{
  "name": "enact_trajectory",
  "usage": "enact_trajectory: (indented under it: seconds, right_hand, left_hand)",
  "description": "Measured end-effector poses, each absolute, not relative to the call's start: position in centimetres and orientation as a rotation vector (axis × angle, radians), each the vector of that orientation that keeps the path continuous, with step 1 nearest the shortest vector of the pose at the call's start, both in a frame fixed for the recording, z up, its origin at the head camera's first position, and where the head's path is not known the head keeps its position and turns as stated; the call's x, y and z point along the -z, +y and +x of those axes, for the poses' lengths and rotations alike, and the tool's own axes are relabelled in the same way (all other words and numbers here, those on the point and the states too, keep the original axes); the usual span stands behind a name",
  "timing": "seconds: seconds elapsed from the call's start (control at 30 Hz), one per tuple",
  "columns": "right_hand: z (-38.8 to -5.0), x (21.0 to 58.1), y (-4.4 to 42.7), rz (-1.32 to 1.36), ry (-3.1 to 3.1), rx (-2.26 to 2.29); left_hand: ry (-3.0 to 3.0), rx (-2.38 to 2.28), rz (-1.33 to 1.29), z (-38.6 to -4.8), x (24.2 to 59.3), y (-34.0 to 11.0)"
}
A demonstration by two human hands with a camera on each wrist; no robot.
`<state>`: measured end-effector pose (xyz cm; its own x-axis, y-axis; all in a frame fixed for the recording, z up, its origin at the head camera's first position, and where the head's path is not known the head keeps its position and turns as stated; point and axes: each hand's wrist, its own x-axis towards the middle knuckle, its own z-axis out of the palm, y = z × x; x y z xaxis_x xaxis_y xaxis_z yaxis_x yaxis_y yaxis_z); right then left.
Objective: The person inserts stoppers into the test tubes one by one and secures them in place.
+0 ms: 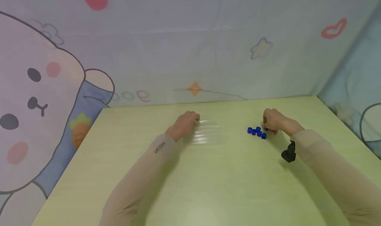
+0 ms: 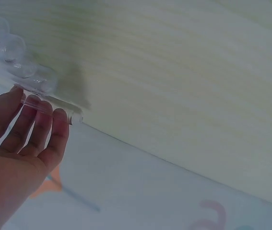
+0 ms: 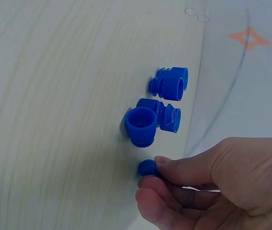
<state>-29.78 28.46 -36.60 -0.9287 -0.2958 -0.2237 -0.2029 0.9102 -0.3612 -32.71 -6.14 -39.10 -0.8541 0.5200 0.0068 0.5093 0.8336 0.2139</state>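
My left hand [image 1: 185, 124] is at the left end of a row of clear test tubes [image 1: 200, 136]. In the left wrist view its thumb and fingers hold one clear test tube [image 2: 76, 117], while the rounded ends of several others [image 2: 42, 80] lie close by on the table. On the right, my right hand [image 1: 274, 120] pinches a small blue tube cap [image 3: 147, 167] between thumb and fingers, low over the table. Just left of that hand several more blue caps [image 1: 254, 132] lie in a loose cluster. Their hollow ends and ribbed plugs [image 3: 141, 120] show in the right wrist view.
The pale wood-grain table [image 1: 208, 186] reaches back to a printed cloth [image 1: 193, 64] hanging along its far edge. More cloth hangs at the right side. A small black device [image 1: 289, 153] is attached at the right sleeve's cuff.
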Motion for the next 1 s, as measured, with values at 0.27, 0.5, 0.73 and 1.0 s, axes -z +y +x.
enact_trajectory:
  seconds: [0.27, 0.5, 0.73, 1.0]
  right_hand:
    - [-29.7, 36.4, 28.2, -0.359, 2.792, 0.468]
    - [-29.4, 36.5, 28.1, -0.363, 2.795, 0.484]
    - [-29.3, 36.7, 28.4, -0.373, 2.798, 0.506]
    - [-29.4, 36.5, 28.9, -0.400, 2.776, 0.505]
  left_hand:
    - [3.000, -0.271, 0.862, -32.5, 39.2, -6.9]
    - [3.010, -0.278, 0.864, -32.2, 39.4, -7.3]
    - [3.020, -0.314, 0.902, -31.8, 39.3, -7.4]
    - [3.031, -0.332, 0.909, -31.5, 38.8, -7.5]
